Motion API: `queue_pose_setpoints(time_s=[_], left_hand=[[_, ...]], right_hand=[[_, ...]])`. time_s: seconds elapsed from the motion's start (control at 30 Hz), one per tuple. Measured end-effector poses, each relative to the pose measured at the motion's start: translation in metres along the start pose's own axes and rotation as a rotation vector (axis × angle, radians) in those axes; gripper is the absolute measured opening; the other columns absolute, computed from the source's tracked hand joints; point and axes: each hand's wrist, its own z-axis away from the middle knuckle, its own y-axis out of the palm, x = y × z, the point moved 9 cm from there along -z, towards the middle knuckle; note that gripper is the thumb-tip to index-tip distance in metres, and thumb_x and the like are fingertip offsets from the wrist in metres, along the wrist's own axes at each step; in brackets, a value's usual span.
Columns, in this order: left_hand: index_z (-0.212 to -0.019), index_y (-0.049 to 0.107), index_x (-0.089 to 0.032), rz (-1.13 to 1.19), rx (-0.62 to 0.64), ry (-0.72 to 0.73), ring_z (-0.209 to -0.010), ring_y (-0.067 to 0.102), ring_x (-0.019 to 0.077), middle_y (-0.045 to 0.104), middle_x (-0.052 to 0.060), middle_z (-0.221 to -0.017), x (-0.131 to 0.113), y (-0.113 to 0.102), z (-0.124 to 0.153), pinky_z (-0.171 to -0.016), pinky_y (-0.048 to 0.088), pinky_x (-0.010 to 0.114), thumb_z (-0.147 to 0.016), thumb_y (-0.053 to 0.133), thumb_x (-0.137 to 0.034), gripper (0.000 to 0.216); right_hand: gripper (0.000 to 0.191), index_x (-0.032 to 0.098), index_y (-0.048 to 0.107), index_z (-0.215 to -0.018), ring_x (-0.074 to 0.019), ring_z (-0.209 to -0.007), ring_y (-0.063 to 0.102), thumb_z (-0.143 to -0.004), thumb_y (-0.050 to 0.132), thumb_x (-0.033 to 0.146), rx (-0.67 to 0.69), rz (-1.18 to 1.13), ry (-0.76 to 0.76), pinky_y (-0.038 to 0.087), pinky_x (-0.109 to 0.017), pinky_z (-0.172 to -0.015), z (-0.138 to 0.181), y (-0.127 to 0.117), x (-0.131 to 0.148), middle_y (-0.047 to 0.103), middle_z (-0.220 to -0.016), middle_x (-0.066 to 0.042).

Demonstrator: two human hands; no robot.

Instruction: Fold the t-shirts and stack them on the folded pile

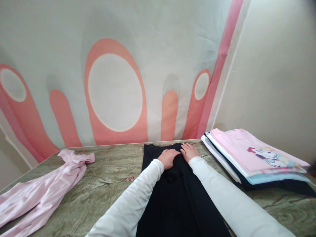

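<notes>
Far left of the stack, a pink garment (53, 186) lies loose and creased on the bench (111, 187). Closer, left of the stack, a plain black garment (170, 200) lies long and mostly flat, rumpled near its far end. On it, the left hand (169, 158) rests with its fingers close together and bent; whether they pinch cloth I cannot tell. Between that and the stack, the right hand (189, 152) lays slightly spread fingers over the black garment's far corner. The stack (256, 154) itself has a pink printed top over white, blue and black layers.
</notes>
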Motion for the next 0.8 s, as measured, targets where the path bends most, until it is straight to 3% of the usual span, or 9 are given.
queue_pose_setpoints(time_s=[0.17, 0.3, 0.4, 0.53, 0.7, 0.8], left_hand=[[-0.119, 0.047, -0.021, -0.082, -0.039, -0.100, -0.094, 0.048, 0.0229, 0.052, 0.008, -0.102, 0.003, -0.005, 0.002, -0.084, 0.039, 0.037, -0.068, 0.047, -0.008, 0.053], [-0.094, 0.060, -0.021, -0.096, -0.070, -0.147, -0.088, 0.047, 0.0224, 0.050, 0.007, -0.092, 0.007, -0.011, 0.005, -0.079, 0.040, 0.036, -0.067, 0.049, -0.008, 0.032], [-0.079, 0.060, -0.019, -0.028, -0.142, -0.174, -0.087, 0.047, 0.0209, 0.049, 0.006, -0.088, 0.015, -0.018, 0.008, -0.077, 0.041, 0.033, -0.063, 0.052, -0.008, 0.021], [-0.066, 0.052, -0.016, 0.274, -0.205, -0.169, -0.084, 0.050, 0.0166, 0.050, 0.005, -0.090, 0.034, -0.031, 0.016, -0.077, 0.042, 0.030, -0.061, 0.056, -0.009, 0.010], [-0.063, 0.037, -0.016, 0.918, 0.041, -0.108, -0.081, 0.055, 0.0160, 0.061, 0.007, -0.089, 0.051, -0.043, 0.033, -0.073, 0.042, 0.031, -0.057, 0.062, -0.007, 0.027], [-0.065, 0.036, -0.016, 1.223, 0.090, -0.125, -0.075, 0.056, 0.0155, 0.062, 0.008, -0.086, 0.064, -0.052, 0.055, -0.065, 0.042, 0.027, -0.053, 0.072, -0.017, 0.038]], right_hand=[[0.047, 0.021, 0.043, -0.126, -0.0209, -0.126, 0.027, -0.089, 0.027, 0.044, 0.027, -0.012, 0.012, 0.023, -0.039, -0.100, 0.001, 0.004, 0.001, 0.036, -0.137, -0.002], [0.047, 0.021, 0.044, -0.126, -0.0213, -0.126, 0.028, -0.088, 0.028, 0.043, 0.016, -0.019, 0.020, 0.025, -0.039, -0.099, 0.002, 0.003, -0.001, 0.037, -0.136, -0.003], [0.046, 0.021, 0.046, -0.125, -0.0210, -0.125, 0.029, -0.088, 0.029, 0.043, 0.007, -0.024, 0.019, 0.026, -0.038, -0.099, 0.002, 0.002, -0.002, 0.039, -0.135, -0.003], [0.045, 0.021, 0.048, -0.123, -0.0205, -0.124, 0.031, -0.088, 0.030, 0.043, -0.009, -0.037, 0.009, 0.026, -0.038, -0.099, 0.002, 0.001, -0.002, 0.041, -0.134, -0.003], [0.044, 0.022, 0.049, -0.122, -0.0206, -0.124, 0.031, -0.087, 0.032, 0.042, -0.018, -0.034, 0.019, 0.027, -0.038, -0.098, 0.000, 0.004, -0.004, 0.041, -0.134, -0.003], [0.042, 0.022, 0.050, -0.120, -0.0209, -0.123, 0.032, -0.087, 0.032, 0.041, -0.026, -0.039, 0.009, 0.028, -0.038, -0.097, 0.001, 0.005, -0.003, 0.042, -0.133, -0.003]])
